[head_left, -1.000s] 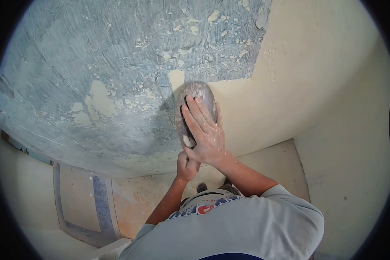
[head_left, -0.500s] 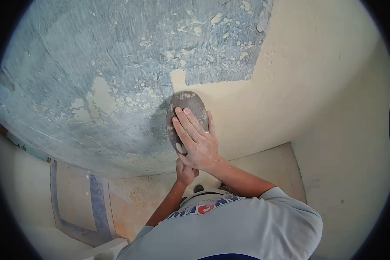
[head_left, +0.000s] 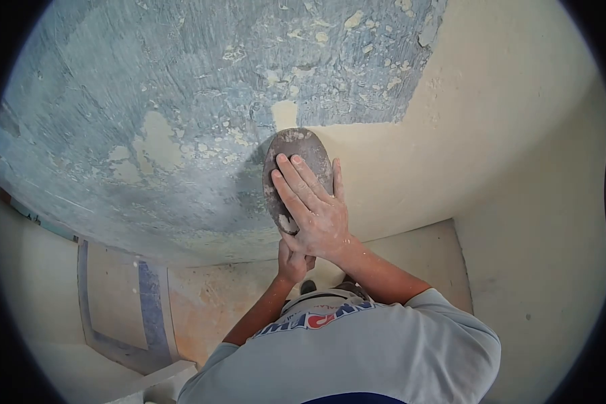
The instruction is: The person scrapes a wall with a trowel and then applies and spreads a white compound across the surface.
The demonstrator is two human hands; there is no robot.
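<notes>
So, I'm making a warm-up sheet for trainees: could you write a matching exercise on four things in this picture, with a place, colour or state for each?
Column one
1. Oval tool
2. Right hand
3. Left hand
4. Wall

Column two
A. Below the other hand in the picture, partly hidden
B. Blue-grey and rough in one part, cream in another
C. Dark, with pale smudges
D. Laid over the tool's face, fingers apart

Right pairs: 1-C, 2-D, 3-A, 4-B
</notes>
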